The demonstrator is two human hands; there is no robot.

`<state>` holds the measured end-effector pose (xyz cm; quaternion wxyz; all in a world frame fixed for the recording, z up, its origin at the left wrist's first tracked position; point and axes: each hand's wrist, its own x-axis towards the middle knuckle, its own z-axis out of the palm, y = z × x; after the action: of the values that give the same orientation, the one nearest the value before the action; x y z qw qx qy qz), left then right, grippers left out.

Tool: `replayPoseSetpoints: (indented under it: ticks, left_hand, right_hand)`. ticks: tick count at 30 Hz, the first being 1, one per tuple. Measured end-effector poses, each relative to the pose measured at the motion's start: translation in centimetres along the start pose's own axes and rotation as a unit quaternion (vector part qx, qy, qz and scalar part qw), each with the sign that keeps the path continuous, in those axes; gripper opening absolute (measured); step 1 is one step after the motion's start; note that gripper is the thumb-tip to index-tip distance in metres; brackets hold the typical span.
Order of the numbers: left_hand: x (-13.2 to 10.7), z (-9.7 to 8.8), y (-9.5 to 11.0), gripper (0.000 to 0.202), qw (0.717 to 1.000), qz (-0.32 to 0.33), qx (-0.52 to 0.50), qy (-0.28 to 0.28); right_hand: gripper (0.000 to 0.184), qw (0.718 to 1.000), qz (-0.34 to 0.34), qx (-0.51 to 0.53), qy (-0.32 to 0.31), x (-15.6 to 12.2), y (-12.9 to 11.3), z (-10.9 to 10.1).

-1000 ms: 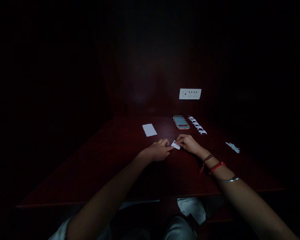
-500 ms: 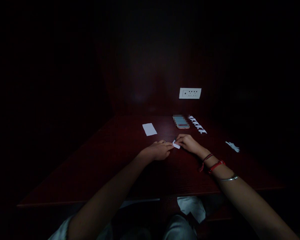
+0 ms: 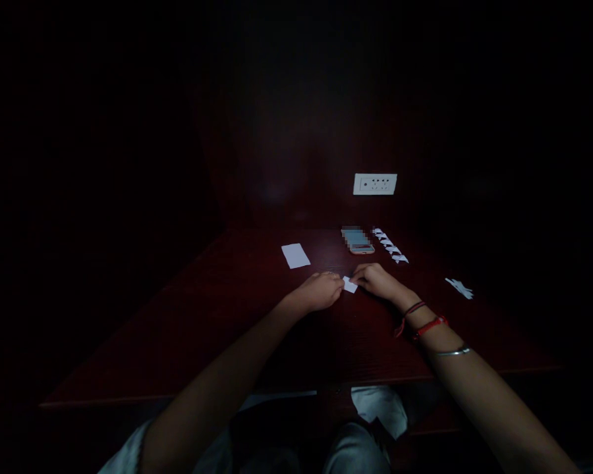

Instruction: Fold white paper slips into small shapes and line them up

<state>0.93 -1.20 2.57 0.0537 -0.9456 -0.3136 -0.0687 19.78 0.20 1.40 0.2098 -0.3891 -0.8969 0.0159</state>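
Note:
A small piece of white paper [image 3: 350, 286] lies on the dark red table between my two hands. My left hand [image 3: 321, 291] is closed, its curled fingertips at the paper's left edge. From the upper right, my right hand [image 3: 376, 280] pinches the paper's right side between thumb and fingers. The paper looks folded, though its exact creases are too small to make out. Bracelets circle my right wrist.
Beyond my left hand lies a larger white paper sheet [image 3: 295, 255]. A phone [image 3: 358, 240] and a zigzag strip of folded paper [image 3: 390, 246] lie further back. Narrow paper strips [image 3: 459, 288] are at the right. A white socket panel [image 3: 375, 184] is on the wall.
My left fingers have drawn back and curled at the paper's left edge. My right hand has shifted slightly right, and more of the paper now shows between them.

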Motion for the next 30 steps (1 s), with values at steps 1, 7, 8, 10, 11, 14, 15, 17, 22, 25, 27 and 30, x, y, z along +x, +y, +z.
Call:
replayPoseSetpoints:
  ticks: [1,7,8,10,11,14,15,17,22,25,27,30]
  left_hand:
    - [0.2,0.2,0.0,0.029,1.0,0.0,0.004,0.007]
    - [0.7,0.7,0.3,0.03,0.999,-0.021,0.014,0.025]
    - [0.7,0.7,0.3,0.03,0.999,-0.024,0.017,0.022]
    - [0.8,0.7,0.4,0.031,0.999,-0.029,0.022,0.016]
    - [0.8,0.8,0.5,0.031,0.999,-0.03,0.022,0.016]
    - [0.8,1.1,0.4,0.029,0.999,-0.025,0.013,0.022]
    - [0.9,1.3,0.4,0.029,0.999,-0.025,0.009,0.022]
    - [0.9,1.7,0.2,0.033,1.0,-0.023,0.001,0.016]
    - [0.9,2.0,-0.1,0.036,1.0,-0.009,-0.011,0.006]
    - [0.9,1.8,-0.2,0.034,1.0,-0.012,-0.016,-0.01]
    - [0.9,1.7,-0.2,0.032,1.0,-0.008,-0.021,-0.021]
    - [1.0,1.7,-0.3,0.032,0.999,-0.008,-0.027,-0.029]
  right_hand:
    - [0.02,1.0,0.002,-0.004,-0.003,0.0,-0.1,-0.1]
    - [0.02,0.998,0.031,-0.032,-0.036,-0.2,-0.4,-0.6]
    - [0.02,0.998,0.038,-0.035,-0.045,-0.2,-0.4,-0.7]
    - [0.02,0.996,0.053,-0.041,-0.063,-0.2,-0.5,-0.9]
    - [0.019,0.995,0.06,-0.045,-0.07,-0.3,-0.5,-1.0]
    - [0.019,0.992,0.076,-0.054,-0.082,-0.3,-0.5,-1.2]
    - [0.019,0.992,0.079,-0.056,-0.086,-0.3,-0.5,-1.2]
    - [0.021,0.991,0.083,-0.059,-0.091,-0.4,-0.3,-1.2]
    - [0.024,0.991,0.081,-0.065,-0.082,-0.5,-0.2,-1.3]
    - [0.027,0.993,0.076,-0.07,-0.058,-0.4,-0.4,-1.2]
    - [0.03,0.994,0.065,-0.073,-0.054,-0.4,-0.5,-1.1]
    - [0.032,0.993,0.057,-0.08,-0.067,-0.3,-0.7,-0.9]
